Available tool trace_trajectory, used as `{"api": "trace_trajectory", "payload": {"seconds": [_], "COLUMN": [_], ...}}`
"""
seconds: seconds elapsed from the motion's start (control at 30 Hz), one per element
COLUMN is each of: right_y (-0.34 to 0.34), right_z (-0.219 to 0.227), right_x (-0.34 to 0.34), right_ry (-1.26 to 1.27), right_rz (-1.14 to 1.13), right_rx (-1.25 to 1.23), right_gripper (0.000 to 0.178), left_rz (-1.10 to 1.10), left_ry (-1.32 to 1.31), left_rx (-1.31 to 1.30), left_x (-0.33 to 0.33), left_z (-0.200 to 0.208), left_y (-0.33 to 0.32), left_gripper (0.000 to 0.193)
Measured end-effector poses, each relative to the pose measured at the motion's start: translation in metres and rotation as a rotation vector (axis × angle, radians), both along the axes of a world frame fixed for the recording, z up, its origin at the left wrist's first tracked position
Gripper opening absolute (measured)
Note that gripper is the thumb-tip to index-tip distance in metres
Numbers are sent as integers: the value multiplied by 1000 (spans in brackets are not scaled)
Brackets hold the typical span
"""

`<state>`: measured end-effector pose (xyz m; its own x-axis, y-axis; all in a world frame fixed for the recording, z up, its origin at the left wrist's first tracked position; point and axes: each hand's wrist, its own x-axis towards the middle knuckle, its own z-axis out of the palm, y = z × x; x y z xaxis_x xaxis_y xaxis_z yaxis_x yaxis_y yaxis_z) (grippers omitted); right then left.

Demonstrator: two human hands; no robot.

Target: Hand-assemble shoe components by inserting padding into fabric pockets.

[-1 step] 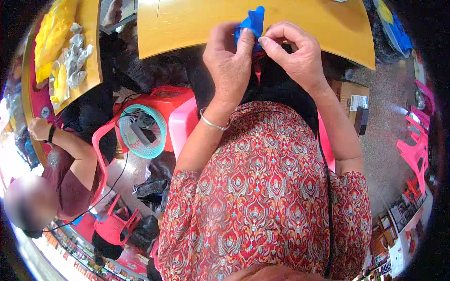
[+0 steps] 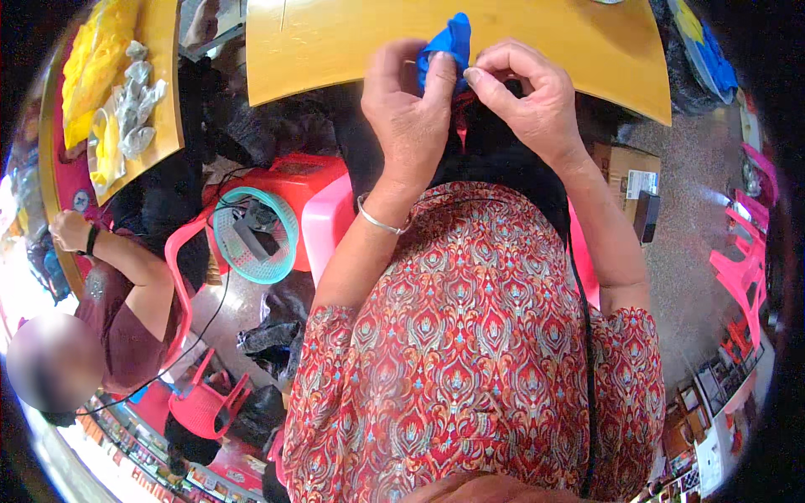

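- Since the earlier frame: blue fabric piece [image 2: 458, 35] shifted slightly left at its tip; hands nearly unchanged.
- Fabric is held up over the near edge of the yellow-topped counter [image 2: 335, 50], right of that edge's left corner.
- Left hand's [image 2: 409, 121] grip: closed, thumb pressing fabric against fingers.
- Right hand's [image 2: 537, 101] grip: thumb and forefinger close together at fabric's right edge; cannot tell whether they hold it.
- Handling, judged: light, soft, limp; best taken by its folded body, edges pinched.
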<state>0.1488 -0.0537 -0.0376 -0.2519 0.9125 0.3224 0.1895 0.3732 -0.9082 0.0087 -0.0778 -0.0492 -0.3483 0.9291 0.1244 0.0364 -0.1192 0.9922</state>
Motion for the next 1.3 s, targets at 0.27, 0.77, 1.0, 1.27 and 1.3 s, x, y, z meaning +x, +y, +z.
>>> {"api": "trace_trajectory", "payload": {"seconds": [0.27, 0.77, 1.0, 1.27, 1.3], "right_y": [-4, 15, 7, 4, 4], "right_z": [-1, 21, 26, 22, 22], "right_x": [1, 12, 4, 7, 6], "right_ry": [312, 97, 202, 182, 159], "right_rz": [-26, 89, 41, 48, 87], "right_rx": [-399, -70, -34, -125, -151], "right_gripper": [13, 15, 11, 18, 21], "left_rz": [-37, -221, -61, 9, 10], "left_ry": [8, -250, -195, -258, -257], "left_rx": [158, 135, 215, 180, 180], "left_x": [5, -11, -16, -15, -17], "left_z": [8, 20, 24, 27, 27], "left_y": [-18, -18, -13, -9, -9], "left_gripper": [31, 37, 15, 6, 6]}}
